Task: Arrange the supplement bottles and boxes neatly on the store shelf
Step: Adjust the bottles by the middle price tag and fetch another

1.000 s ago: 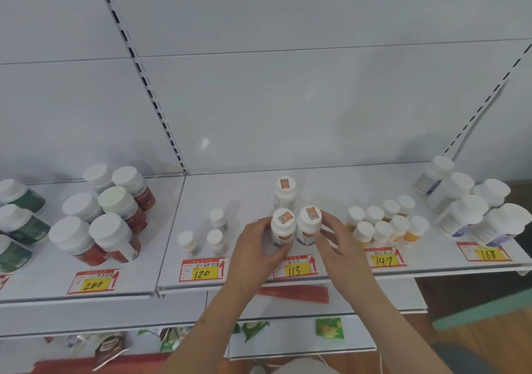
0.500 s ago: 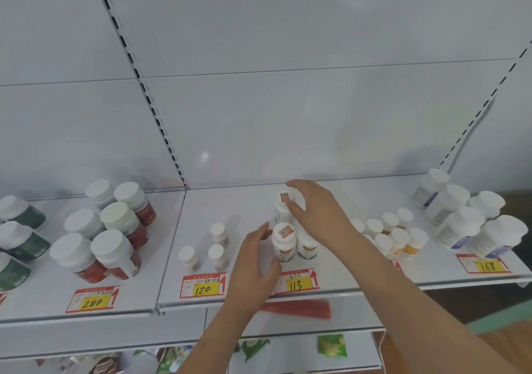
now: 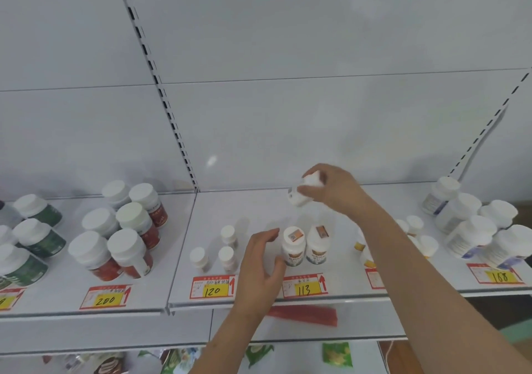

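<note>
The right hand is gripping a white bottle, tilted, above the shelf, presumably to reposition it. The left hand, fingers loosely spread, is bracing the front bottle beside its twin.

Bright, soft blur, wide-angle warp

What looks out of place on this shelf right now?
One white bottle is off the white shelf, tilted in the right hand. Two matching orange-labelled white bottles stand upright by the 113 price tag.
</note>
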Demonstrator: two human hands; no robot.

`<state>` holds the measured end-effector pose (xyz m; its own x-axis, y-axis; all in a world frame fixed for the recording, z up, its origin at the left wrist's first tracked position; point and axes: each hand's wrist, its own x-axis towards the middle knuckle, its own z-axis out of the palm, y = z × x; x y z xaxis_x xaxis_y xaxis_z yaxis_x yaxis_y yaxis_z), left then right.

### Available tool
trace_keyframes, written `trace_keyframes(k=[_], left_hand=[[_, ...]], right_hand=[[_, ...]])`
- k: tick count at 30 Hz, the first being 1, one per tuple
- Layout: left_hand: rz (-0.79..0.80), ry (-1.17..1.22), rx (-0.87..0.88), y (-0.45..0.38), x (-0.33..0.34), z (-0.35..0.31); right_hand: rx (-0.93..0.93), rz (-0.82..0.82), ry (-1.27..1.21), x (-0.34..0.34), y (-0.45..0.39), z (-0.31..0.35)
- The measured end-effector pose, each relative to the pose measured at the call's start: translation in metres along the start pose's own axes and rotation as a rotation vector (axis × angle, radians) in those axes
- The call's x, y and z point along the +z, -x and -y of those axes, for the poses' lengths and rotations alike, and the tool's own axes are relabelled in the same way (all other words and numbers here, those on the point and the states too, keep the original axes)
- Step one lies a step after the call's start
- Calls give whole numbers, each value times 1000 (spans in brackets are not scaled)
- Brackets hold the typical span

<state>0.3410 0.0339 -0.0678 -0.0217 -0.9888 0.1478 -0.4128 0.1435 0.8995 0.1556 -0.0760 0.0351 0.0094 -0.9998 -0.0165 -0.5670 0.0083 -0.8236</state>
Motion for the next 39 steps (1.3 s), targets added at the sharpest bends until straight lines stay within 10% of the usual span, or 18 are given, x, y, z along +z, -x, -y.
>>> trace_keyframes(k=[4,11,19,30,39], left_hand=[[-199,137,0,-5,-14,-44],[225,566,-447,-37,-44,-130],[179,529,-172,-22,-39,-129],[293,1141,-579,-21,-36,-133],[82,654,-226,-7,-19,-131]], right_hand=[[32,145,-578,-34,44,19],[-215,204,-350,-49,95,44],[-84,111,-507,-55,102,38],[-207,140,-478,-58,110,27],[-127,28,-521,-49,110,23]])
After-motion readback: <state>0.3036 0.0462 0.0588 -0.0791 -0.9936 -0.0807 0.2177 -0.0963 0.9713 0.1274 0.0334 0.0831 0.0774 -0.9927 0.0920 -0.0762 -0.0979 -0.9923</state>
